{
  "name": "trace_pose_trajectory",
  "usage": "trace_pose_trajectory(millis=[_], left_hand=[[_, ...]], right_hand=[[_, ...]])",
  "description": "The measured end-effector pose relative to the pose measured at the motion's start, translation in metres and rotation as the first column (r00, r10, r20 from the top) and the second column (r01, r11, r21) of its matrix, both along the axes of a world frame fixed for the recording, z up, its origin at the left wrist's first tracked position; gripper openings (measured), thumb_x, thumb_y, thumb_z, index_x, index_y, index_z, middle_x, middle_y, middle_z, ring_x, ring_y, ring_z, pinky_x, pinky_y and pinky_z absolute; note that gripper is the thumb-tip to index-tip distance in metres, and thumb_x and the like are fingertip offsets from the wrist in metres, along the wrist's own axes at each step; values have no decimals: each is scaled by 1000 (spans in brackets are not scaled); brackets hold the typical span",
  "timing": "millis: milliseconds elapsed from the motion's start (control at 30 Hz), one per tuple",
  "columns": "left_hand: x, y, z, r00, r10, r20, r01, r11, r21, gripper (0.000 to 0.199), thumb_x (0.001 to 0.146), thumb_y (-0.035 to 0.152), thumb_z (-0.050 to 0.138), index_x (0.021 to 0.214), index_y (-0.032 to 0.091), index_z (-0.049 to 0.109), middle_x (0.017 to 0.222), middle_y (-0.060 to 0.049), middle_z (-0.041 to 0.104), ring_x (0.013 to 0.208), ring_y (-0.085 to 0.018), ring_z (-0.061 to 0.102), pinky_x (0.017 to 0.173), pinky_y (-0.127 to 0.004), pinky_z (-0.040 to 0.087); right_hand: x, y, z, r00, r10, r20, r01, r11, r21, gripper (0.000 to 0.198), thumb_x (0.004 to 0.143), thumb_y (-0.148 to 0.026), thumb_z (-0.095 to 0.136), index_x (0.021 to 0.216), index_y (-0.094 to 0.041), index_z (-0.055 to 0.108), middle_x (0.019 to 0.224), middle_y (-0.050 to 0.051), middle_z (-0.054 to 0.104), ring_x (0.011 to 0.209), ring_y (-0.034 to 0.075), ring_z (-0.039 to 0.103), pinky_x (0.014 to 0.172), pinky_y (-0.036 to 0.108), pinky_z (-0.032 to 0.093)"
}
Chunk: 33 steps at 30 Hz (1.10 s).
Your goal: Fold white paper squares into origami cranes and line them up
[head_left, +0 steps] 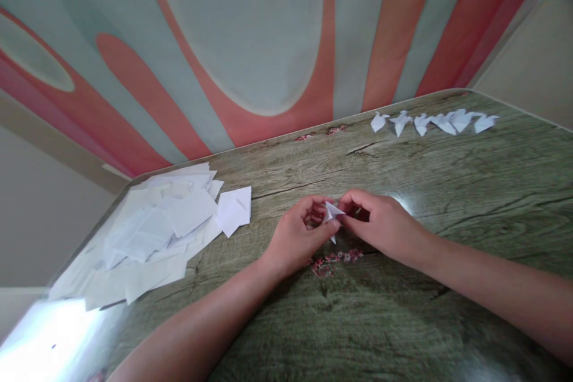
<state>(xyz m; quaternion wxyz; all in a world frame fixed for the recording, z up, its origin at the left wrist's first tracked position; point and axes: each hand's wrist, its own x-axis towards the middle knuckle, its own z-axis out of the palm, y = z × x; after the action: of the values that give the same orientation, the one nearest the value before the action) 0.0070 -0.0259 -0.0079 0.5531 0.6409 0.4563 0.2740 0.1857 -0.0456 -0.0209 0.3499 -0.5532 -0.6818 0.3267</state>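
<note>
Folded paper (330,213): small, white, sharp-pointed, between both hands
Left hand (299,228): pinching its near side, thumb on top
Right hand (384,222): gripping its pointed tip
Folding: seemingly midway; next probably calls for a steady left pinch, fine right shaping
Paper birds (400,123): angular, beyond the right hand
Paper sheets (192,213): flat, matte, left of the left hand
Tabletop (286,328): wood-grained, glossy

1. An indoor room, homelike in look, though its exact kind cannot be told.
2. A coral and grey-green patterned wall covering (242,30) rises behind the tabletop (380,316).
3. The tabletop shows wood grain and small flowers (344,256).
4. A plain wall (532,54) stands at right.
</note>
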Motion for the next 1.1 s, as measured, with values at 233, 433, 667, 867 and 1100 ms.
trace_pose_trajectory(millis=[233, 433, 667, 867, 1100], left_hand=[[3, 1, -7, 963, 146, 225, -64, 939, -339, 19, 80, 20, 59, 96, 15, 52, 75, -3, 66, 59, -15, 66, 58, -28, 53], [2, 1, -7, 943, 175, 282, -69, 934, -349, 18, 78, 22, 63, 86, 15, 48, 76, -5, 68, 61, -17, 68, 61, -30, 54], [2, 2, -7, 980, 130, 153, -95, 971, -220, 24, 73, 28, 69, 91, 17, 57, 78, -1, 67, 66, -13, 62, 60, -24, 50], [2, 0, -4, 990, 127, -57, -127, 992, 6, 23, 77, 36, 66, 69, 15, 61, 61, 2, 59, 54, -9, 49, 52, -19, 34], [1, 2, -3, 986, 113, 127, -87, 977, -194, 33, 80, 46, 62, 84, 14, 66, 71, -3, 64, 62, -12, 57, 58, -21, 41]], right_hand=[[-3, -4, -3, 978, -78, -192, 81, 997, 10, 21, 87, -32, 56, 106, -23, 55, 91, 2, 69, 80, 16, 64, 72, 29, 48], [-3, -3, -3, 975, -31, -222, 12, 996, -86, 14, 85, -34, 57, 91, -22, 60, 83, 0, 69, 76, 17, 63, 69, 28, 47], [1, 1, -4, 972, -27, -235, -6, 990, -141, 15, 85, -35, 56, 83, -21, 60, 75, 0, 65, 70, 15, 57, 63, 26, 43], [-1, 0, -3, 967, -43, -252, 1, 986, -167, 16, 83, -35, 58, 76, -20, 59, 69, -3, 60, 64, 13, 52, 58, 24, 39], [0, 2, -3, 959, -72, -274, 17, 980, -199, 19, 81, -38, 61, 80, -19, 63, 72, -1, 64, 65, 14, 56, 60, 25, 42]])
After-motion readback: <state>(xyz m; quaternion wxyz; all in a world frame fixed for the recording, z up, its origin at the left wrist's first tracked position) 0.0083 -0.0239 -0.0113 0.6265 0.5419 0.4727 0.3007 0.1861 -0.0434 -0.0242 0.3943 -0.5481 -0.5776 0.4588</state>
